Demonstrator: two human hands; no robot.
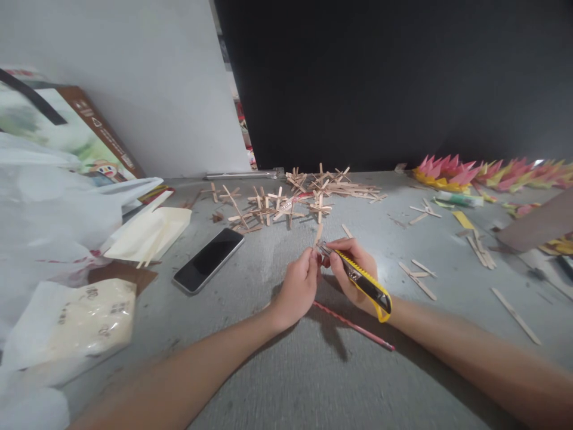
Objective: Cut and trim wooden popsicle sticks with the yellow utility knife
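Near the middle of the grey table, my left hand point(298, 289) pinches the lower end of a small wooden stick point(319, 233), which points up and away. My right hand point(356, 269) is wrapped round a yellow and black utility knife point(364, 285). The knife's front end meets the stick beside my left fingertips; the blade's exact contact is too small to tell. Below both hands a red pencil point(353, 325) lies slantwise on the table. Beyond them stands a cluster of crossed wooden sticks point(267, 206).
A black phone point(209, 260) lies to the left, beside a cream tray point(168, 233) and plastic bags point(49, 209). On the right are loose sticks point(515, 315), a glue tube point(459, 199) and pink and yellow folded paper point(447, 172). A dark panel point(380, 83) stands behind.
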